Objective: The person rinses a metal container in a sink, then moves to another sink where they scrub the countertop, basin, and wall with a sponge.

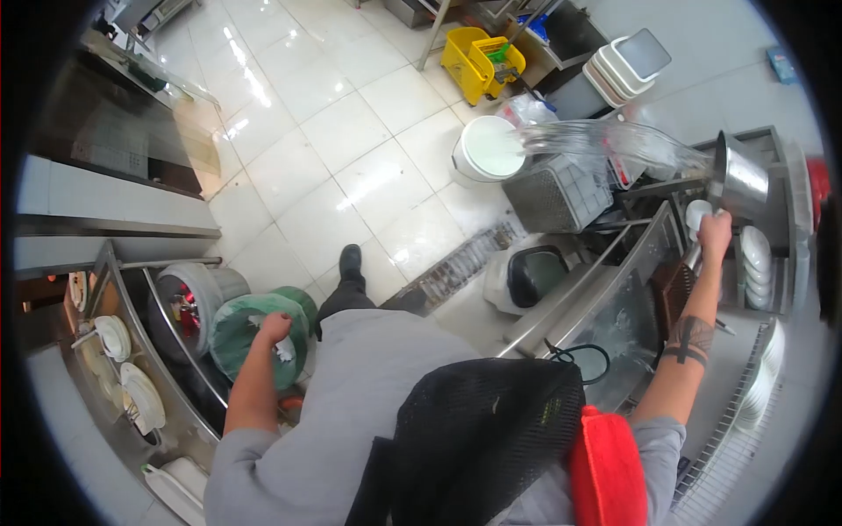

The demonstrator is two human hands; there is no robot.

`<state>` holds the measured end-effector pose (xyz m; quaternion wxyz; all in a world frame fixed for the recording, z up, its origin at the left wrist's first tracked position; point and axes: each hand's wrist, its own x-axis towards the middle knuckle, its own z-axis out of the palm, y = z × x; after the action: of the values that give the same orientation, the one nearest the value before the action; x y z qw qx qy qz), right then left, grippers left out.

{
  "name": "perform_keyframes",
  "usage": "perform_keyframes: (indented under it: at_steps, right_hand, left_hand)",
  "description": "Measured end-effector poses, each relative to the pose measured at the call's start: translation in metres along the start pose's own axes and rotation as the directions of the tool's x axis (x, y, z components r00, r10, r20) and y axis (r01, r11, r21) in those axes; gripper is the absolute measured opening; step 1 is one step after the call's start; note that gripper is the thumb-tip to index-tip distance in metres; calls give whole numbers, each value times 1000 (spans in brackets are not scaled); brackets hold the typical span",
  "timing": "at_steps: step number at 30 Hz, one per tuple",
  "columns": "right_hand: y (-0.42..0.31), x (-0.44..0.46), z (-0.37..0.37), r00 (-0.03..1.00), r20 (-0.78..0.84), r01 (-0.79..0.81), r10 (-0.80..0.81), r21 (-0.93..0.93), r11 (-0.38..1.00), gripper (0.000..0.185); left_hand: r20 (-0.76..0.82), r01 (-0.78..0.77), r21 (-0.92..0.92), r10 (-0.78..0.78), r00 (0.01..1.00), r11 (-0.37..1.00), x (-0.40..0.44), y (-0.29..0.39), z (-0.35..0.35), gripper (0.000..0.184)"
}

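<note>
My right hand (715, 233) is wrapped round the handle of a steel saucepan (744, 180) at the right. The saucepan lies tilted on its side, its mouth facing left. A long stream of water (614, 140) flies from it toward a white bucket (491, 149) on the floor, which has pale liquid in it. On the left, my left hand (274, 328) is closed over a green-lined bin (241, 346). White scraps show beside its fingers; whether they are held or lie in the bin I cannot tell.
A grey crate (557, 197) stands beside the bucket, with a yellow mop bucket (481, 66) behind. White plates (756, 263) stack on the right-hand steel counter; more dishes (140, 394) sit at left. A floor drain (460, 263) crosses the white tiles.
</note>
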<state>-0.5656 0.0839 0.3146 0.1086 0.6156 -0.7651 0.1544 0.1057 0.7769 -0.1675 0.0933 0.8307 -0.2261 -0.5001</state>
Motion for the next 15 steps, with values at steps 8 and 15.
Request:
perform_keyframes:
  at_steps: [8, 15]
  right_hand:
    - [234, -242, 74, 905, -31, -425, 424, -55, 903, 59]
    - [418, -404, 208, 181, 625, -910, 759, -186, 370, 26]
  left_hand:
    - [-61, -115, -32, 113, 992, 993, -3, 97, -44, 33]
    - [100, -199, 351, 175, 980, 915, -35, 159, -73, 34]
